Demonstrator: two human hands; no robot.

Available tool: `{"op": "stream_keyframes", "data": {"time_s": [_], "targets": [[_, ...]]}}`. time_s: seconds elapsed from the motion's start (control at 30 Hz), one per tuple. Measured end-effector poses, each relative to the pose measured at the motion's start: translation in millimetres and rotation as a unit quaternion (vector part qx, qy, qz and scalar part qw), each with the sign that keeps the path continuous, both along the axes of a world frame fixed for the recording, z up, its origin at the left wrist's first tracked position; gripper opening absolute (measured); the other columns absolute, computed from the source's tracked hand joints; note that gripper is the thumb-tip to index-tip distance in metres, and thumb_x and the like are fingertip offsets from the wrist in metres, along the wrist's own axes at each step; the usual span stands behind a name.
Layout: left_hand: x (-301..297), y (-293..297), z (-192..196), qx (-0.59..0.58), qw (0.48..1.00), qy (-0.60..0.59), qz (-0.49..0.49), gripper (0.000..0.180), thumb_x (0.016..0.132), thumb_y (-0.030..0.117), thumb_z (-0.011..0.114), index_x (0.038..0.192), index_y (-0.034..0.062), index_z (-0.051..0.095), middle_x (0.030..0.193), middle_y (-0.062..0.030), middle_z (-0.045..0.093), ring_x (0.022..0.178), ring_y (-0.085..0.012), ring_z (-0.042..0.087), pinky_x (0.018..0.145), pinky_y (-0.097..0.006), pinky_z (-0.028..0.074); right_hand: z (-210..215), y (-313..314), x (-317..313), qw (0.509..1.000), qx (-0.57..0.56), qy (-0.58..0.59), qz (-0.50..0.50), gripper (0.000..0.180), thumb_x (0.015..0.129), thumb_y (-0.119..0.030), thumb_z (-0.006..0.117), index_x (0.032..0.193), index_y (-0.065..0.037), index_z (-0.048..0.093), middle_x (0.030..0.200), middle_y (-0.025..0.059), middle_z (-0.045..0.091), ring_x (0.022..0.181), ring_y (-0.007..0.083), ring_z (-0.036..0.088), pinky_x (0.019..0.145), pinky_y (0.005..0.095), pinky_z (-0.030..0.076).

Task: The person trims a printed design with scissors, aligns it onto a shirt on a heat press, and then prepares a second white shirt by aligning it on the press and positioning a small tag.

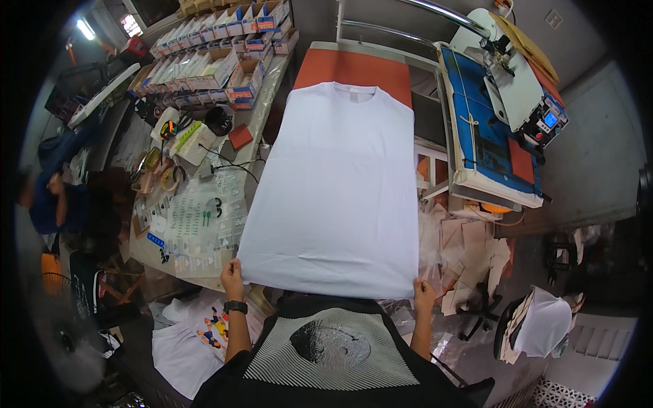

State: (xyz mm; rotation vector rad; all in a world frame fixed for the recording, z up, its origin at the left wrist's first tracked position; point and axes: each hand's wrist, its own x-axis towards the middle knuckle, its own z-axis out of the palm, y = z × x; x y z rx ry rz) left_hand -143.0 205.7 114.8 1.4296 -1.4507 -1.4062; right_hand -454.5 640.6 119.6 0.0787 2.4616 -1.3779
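Observation:
A plain white T-shirt (340,183) is spread over an orange-red flat board (350,62), its neckline at the far end and its hem toward me. My left hand (232,275) grips the hem's left corner, with a dark watch on that wrist. At the opposite corner, the fingers of my right hand (424,292) are closed on the same hem. Between both hands the hem is stretched wide, with a few soft creases just above it. The board's near part is hidden under the cloth, and no sleeves show spread out at the sides.
A press machine (520,102) with a lit display stands at right, beside a blue-topped board (479,122). Cardboard pieces (469,255) litter the floor there. At left, a cluttered table (156,255) holds transfer sheets (197,217) and boxes (211,71). Another person (58,204) is at far left.

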Motion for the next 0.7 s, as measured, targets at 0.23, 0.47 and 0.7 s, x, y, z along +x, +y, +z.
{"op": "stream_keyframes", "data": {"time_s": [0.23,0.47,0.7], "targets": [[-6,-24,-24,-0.087,0.987,-0.131,-0.041,0.019,0.094,0.013,0.06,0.106,-0.0004,0.067,0.096,-0.0058,0.067,0.087,-0.0136,0.06,0.077,-0.028,0.048,-53,-10,-24,0.985,0.124,0.012,0.117,0.026,0.086,-0.023,0.068,0.096,0.002,0.071,0.08,0.0112,0.07,0.077,0.0206,0.067,0.073,0.0328,0.051],[-192,-34,63,-0.322,0.914,-0.099,-0.226,0.027,0.086,0.008,0.059,0.111,0.0011,0.064,0.116,-0.017,0.063,0.109,-0.0329,0.059,0.097,-0.04,0.044,44,-157,-110,0.921,0.061,0.358,0.142,0.026,0.083,-0.004,0.057,0.107,-0.004,0.065,0.114,0.0196,0.06,0.108,0.0372,0.057,0.094,0.0435,0.043],[-390,-98,80,-0.45,0.76,-0.237,-0.405,0.055,0.093,0.038,0.054,0.139,0.0093,0.046,0.15,-0.0184,0.036,0.138,-0.0385,0.034,0.111,-0.054,0.028,74,-317,-212,0.822,0.118,0.477,0.286,0.034,0.087,-0.015,0.059,0.119,-0.005,0.061,0.135,0.0152,0.052,0.123,0.0344,0.049,0.102,0.0509,0.035]]}}
